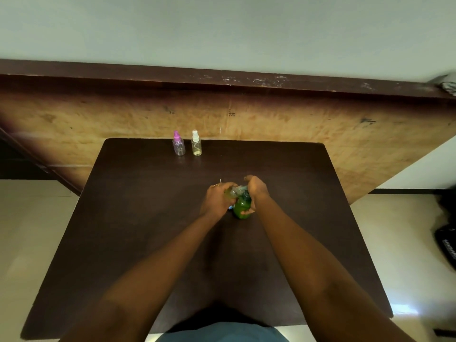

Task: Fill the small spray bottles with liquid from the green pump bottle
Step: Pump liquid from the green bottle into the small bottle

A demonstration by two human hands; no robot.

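Just above the middle of the frame, both hands meet over a dark brown table. The right hand grips the green pump bottle. Its thumb curls against the lower body and its fingers bend over the pump head, which is mostly hidden beneath them. Whether this bottle stands on the table or is lifted off it cannot be told. The left hand, with a ring on one finger, has its fingers curled round a small bottle. This bottle is clear with a yellow-green tint and is held right against the pump's spout. That spot is blurred, so it is unclear whether the spout sits in the neck. A blue bit shows between the left hand and the pump bottle, too small to identify. A thin pale stick pokes up just above the left hand. At the far end of the table, upper centre-left of the frame, two more spray bottles stand upright side by side, near each other but apart. The purple-capped bottle is on the left and the white-capped bottle on the right, both with caps on. The white-capped one shows a little yellowish liquid at its bottom. Behind the table a wide wooden board with a dark top edge spans the frame in front of a pale wall. A black bag lies on the floor at the right edge. Teal clothing shows at bottom centre.
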